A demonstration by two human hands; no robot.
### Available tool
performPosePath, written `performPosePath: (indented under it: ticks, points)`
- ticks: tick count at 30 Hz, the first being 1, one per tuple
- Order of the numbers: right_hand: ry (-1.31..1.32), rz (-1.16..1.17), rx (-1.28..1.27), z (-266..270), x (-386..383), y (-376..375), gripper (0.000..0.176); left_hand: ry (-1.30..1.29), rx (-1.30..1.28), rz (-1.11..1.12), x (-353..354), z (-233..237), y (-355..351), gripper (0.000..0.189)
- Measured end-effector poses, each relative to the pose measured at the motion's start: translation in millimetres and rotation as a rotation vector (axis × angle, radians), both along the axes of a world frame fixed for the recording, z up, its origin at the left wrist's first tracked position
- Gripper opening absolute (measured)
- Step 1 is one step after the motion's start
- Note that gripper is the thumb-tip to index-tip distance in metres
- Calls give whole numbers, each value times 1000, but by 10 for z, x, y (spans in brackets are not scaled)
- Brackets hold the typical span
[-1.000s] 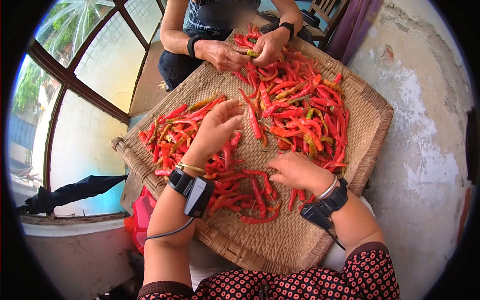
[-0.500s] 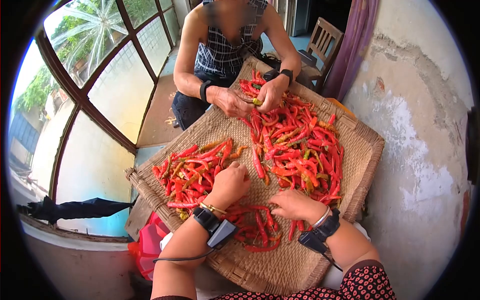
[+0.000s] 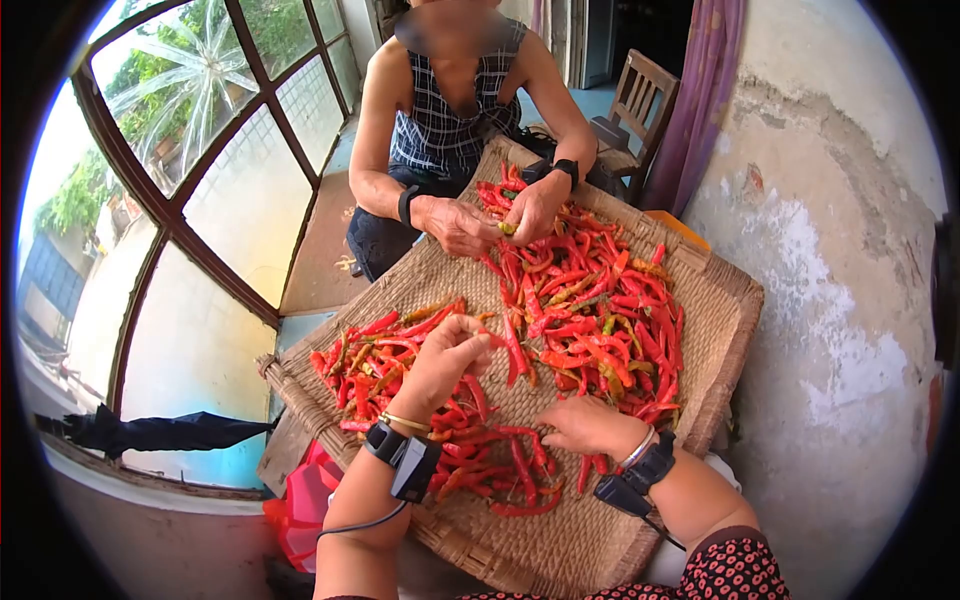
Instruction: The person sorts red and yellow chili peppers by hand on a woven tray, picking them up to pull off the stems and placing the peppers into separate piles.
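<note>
My left hand (image 3: 440, 362) hovers over the left pile of red chili peppers (image 3: 385, 345), thumb and forefinger pinched on a red chili pepper (image 3: 496, 340) of which only a small bit shows. Farther right, my right hand (image 3: 592, 424) is low over the woven tray (image 3: 535, 380), at the near end of the large pile of chilies (image 3: 600, 310). Its fingers are bent together and point left; what they hold, if anything, I cannot tell. Between my forearms lies a smaller group of red chilies (image 3: 515, 470).
Across the tray sits another person (image 3: 460, 110), both hands pinching a greenish chili (image 3: 508, 228) over the large pile. A window (image 3: 215, 240) and a folded dark umbrella (image 3: 170, 432) are at left. A rough wall (image 3: 820, 300) rises at right, with a wooden chair (image 3: 645, 100) behind.
My left hand has turned, its pinched fingertips now higher with a red bit at them. My right hand has shifted slightly down. More chilies show beside my left wrist.
</note>
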State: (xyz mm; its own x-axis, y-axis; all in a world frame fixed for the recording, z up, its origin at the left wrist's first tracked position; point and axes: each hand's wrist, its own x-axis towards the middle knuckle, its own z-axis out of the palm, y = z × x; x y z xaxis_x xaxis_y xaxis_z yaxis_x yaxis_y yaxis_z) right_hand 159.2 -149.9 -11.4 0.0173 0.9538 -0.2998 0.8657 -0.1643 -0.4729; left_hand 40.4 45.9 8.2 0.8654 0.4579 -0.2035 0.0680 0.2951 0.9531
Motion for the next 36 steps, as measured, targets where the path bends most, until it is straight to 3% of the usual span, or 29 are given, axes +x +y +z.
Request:
performPosePath:
  ticks: [2, 4, 5, 7, 9, 11, 14, 23, 25, 27, 28, 34, 36]
  points:
    - [19, -2, 6, -42, 13, 6, 35, -140, -113, 97, 62, -72, -36, 34]
    - [1, 1, -1, -83, 12, 12, 34, -115, 249, 35, 91, -269, -39, 51]
    - [-14, 3, -10, -99, 13, 10, 33, 21, 476, -55, 79, -361, -28, 52]
    - [-32, 10, -23, -122, 19, 14, 33, 123, 1170, -136, 17, -389, -113, 56]
    - [-14, 9, -18, -108, 20, 7, 32, 296, 1312, -140, -12, -285, -278, 47]
    - [-45, 33, -63, -55, 6, 21, 33, 425, 1306, -361, -14, -249, -331, 29]
    - [-22, 17, -62, -99, -3, 11, 34, 358, 1331, -444, -31, -323, -401, 25]
    - [266, 262, -133, -150, -124, -44, 31, 269, 1378, -469, 14, -461, -314, 25]
    - [145, 221, -142, -141, -190, -73, 30, 323, 1317, -435, 28, -447, -323, 30]
    - [130, 226, -172, -129, -201, -57, 28, 141, 1399, -182, 17, -513, -356, 37]
    - [129, 215, -191, -116, -197, -50, 27, 143, 1398, -184, 15, -515, -353, 37]
    - [-79, 148, -122, -80, -145, -35, 23, 232, 1365, -379, 13, -334, -456, 34]
    - [-151, 116, -41, -112, -115, -36, 20, 175, 1276, -588, 1, -334, -516, 29]
